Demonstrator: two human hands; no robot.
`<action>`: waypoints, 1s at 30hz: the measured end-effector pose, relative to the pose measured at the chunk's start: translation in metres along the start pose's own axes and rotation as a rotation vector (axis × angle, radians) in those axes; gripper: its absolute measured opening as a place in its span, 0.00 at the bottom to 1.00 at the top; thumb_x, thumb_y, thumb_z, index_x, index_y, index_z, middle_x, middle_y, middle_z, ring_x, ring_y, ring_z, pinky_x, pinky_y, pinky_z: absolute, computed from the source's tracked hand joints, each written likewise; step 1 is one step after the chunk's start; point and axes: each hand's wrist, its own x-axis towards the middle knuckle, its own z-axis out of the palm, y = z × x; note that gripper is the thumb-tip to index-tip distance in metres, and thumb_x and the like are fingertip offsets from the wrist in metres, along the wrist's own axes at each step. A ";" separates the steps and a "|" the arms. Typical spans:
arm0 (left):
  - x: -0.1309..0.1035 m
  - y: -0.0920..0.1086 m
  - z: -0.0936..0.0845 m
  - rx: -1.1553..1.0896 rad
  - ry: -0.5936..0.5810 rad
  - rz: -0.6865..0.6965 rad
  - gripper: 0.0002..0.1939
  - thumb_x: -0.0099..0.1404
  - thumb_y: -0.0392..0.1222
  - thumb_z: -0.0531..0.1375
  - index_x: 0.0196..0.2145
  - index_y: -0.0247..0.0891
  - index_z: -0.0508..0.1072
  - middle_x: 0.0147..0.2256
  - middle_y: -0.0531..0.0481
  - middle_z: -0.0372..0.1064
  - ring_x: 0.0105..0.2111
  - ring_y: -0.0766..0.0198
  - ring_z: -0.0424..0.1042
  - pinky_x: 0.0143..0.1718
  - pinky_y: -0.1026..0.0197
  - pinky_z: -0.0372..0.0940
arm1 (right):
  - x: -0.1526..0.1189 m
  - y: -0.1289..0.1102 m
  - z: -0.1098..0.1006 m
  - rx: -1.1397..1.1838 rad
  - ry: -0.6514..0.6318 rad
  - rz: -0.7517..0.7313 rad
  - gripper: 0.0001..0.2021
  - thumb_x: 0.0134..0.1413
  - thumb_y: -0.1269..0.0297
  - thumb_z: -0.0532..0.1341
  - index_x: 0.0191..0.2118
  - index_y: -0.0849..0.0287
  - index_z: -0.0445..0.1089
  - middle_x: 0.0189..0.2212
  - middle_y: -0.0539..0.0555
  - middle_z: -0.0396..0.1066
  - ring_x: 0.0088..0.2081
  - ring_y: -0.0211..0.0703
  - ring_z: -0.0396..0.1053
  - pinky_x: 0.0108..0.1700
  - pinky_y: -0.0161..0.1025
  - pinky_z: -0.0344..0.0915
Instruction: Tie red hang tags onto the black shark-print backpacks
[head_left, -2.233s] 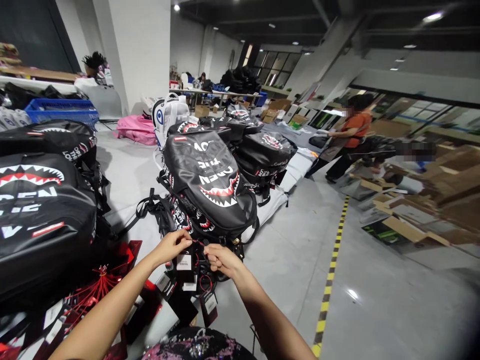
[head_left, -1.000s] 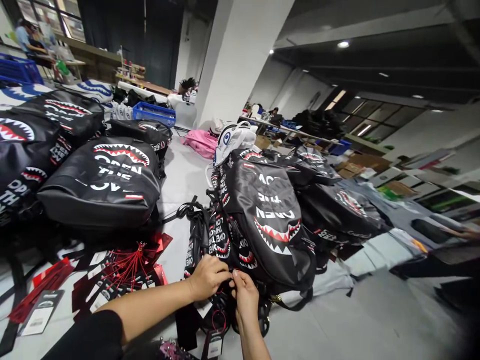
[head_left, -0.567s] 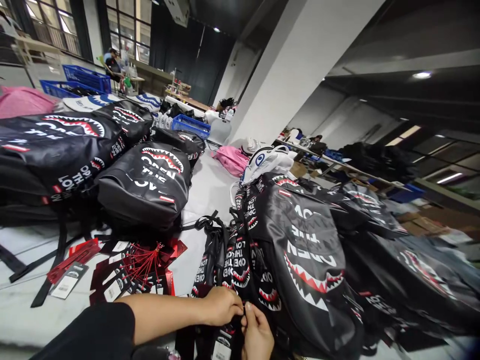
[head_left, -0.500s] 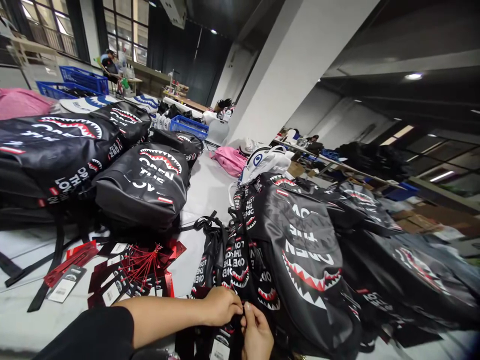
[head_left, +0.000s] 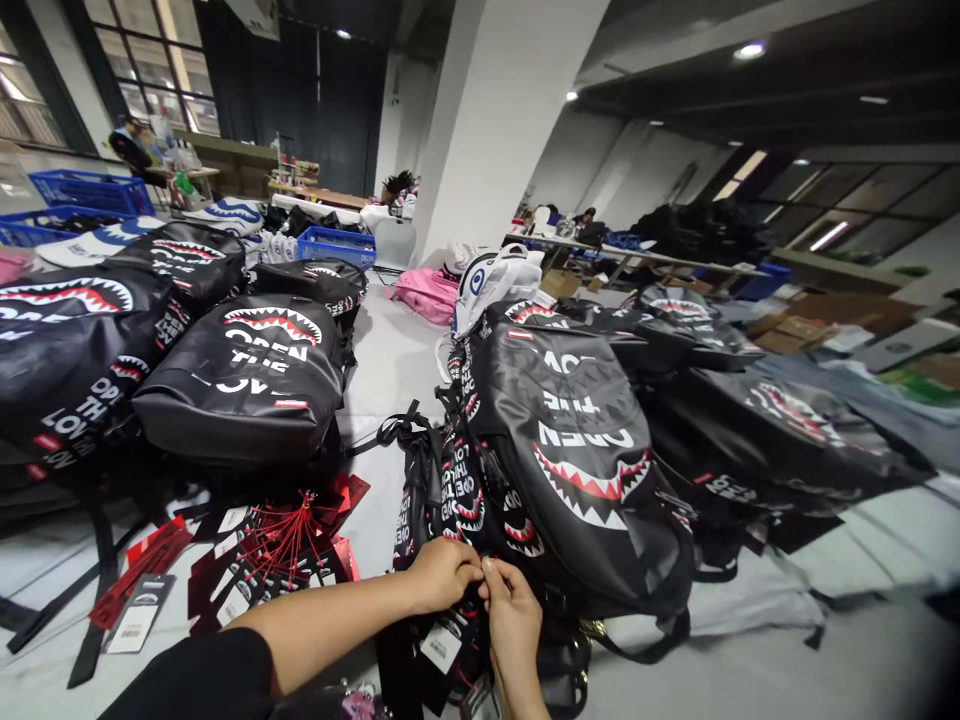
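My left hand (head_left: pixel 444 575) and my right hand (head_left: pixel 511 605) meet fingertip to fingertip at the lower centre, both pinched; whatever is between the fingertips is too small to make out. Just below them hangs a black tag with a white barcode label (head_left: pixel 441 645). Beside my right hand stands a black backpack (head_left: pixel 574 450) with white lettering and a red-and-white shark mouth. Its patterned side (head_left: pixel 469 490) lies right above my fingers. To the left of my forearm, a fan of black tags with red strings (head_left: pixel 300 535) is spread on the white table (head_left: pixel 382 385).
More black backpacks stand at left (head_left: pixel 247 385) and right (head_left: pixel 780 430). Farther back are a pink bag (head_left: pixel 427 293), a white bag (head_left: pixel 495 280), blue crates (head_left: pixel 337 247) and a white pillar (head_left: pixel 499 120). A person (head_left: pixel 129 145) sits at the far left.
The view has turned to the right, so things appear farther left. My hands have risen slightly, fingertips now together, and the barcode tag below them has tilted.
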 end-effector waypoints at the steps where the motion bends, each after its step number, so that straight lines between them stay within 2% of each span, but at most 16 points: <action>1: 0.000 0.000 0.000 0.001 0.000 -0.011 0.13 0.65 0.42 0.53 0.38 0.40 0.77 0.36 0.50 0.76 0.37 0.63 0.72 0.39 0.64 0.62 | 0.000 0.000 0.000 0.016 -0.002 0.009 0.24 0.37 0.44 0.66 0.32 0.63 0.71 0.15 0.46 0.62 0.18 0.34 0.55 0.20 0.33 0.50; 5: 0.001 0.000 0.002 -0.010 0.006 -0.002 0.13 0.65 0.41 0.53 0.35 0.39 0.77 0.34 0.50 0.75 0.35 0.64 0.71 0.38 0.65 0.60 | -0.001 -0.001 0.001 0.068 0.005 0.028 0.24 0.38 0.44 0.66 0.32 0.62 0.70 0.16 0.46 0.61 0.18 0.34 0.55 0.20 0.33 0.50; 9: 0.001 0.001 0.002 -0.042 0.008 0.002 0.12 0.65 0.41 0.53 0.33 0.37 0.76 0.33 0.50 0.75 0.34 0.65 0.71 0.37 0.65 0.60 | -0.003 -0.004 0.000 0.055 0.009 -0.032 0.21 0.40 0.46 0.66 0.31 0.62 0.71 0.17 0.47 0.63 0.21 0.37 0.60 0.24 0.34 0.56; 14: 0.000 0.001 0.004 -0.085 0.009 -0.050 0.11 0.64 0.43 0.55 0.32 0.36 0.75 0.30 0.52 0.73 0.30 0.66 0.68 0.34 0.65 0.59 | -0.005 -0.004 -0.002 0.045 -0.025 -0.073 0.17 0.43 0.50 0.64 0.30 0.60 0.70 0.23 0.50 0.68 0.22 0.37 0.62 0.27 0.36 0.60; 17: 0.002 -0.002 0.005 -0.072 -0.004 -0.086 0.09 0.62 0.44 0.57 0.32 0.36 0.73 0.26 0.54 0.70 0.26 0.68 0.65 0.30 0.66 0.57 | -0.005 -0.001 -0.003 0.031 -0.048 -0.140 0.14 0.46 0.51 0.63 0.29 0.59 0.71 0.28 0.52 0.69 0.24 0.37 0.63 0.28 0.36 0.62; 21: 0.004 -0.003 0.006 -0.025 0.001 -0.107 0.06 0.60 0.42 0.59 0.31 0.36 0.70 0.24 0.56 0.66 0.24 0.69 0.61 0.27 0.67 0.54 | -0.006 0.002 -0.005 0.003 -0.066 -0.233 0.14 0.49 0.52 0.62 0.27 0.58 0.71 0.30 0.54 0.70 0.30 0.41 0.66 0.30 0.36 0.64; 28: 0.001 0.001 0.005 0.062 0.005 -0.006 0.08 0.64 0.40 0.55 0.30 0.37 0.73 0.29 0.52 0.71 0.30 0.67 0.67 0.33 0.66 0.58 | -0.006 0.006 -0.006 -0.024 -0.104 -0.254 0.11 0.54 0.56 0.60 0.28 0.58 0.70 0.32 0.53 0.68 0.31 0.39 0.65 0.32 0.36 0.63; 30: 0.001 0.001 0.007 0.090 0.021 -0.045 0.09 0.64 0.40 0.55 0.28 0.37 0.72 0.27 0.52 0.70 0.28 0.67 0.66 0.32 0.66 0.58 | -0.006 0.007 -0.006 -0.026 -0.111 -0.271 0.11 0.54 0.57 0.59 0.28 0.59 0.69 0.32 0.53 0.68 0.31 0.39 0.65 0.32 0.36 0.63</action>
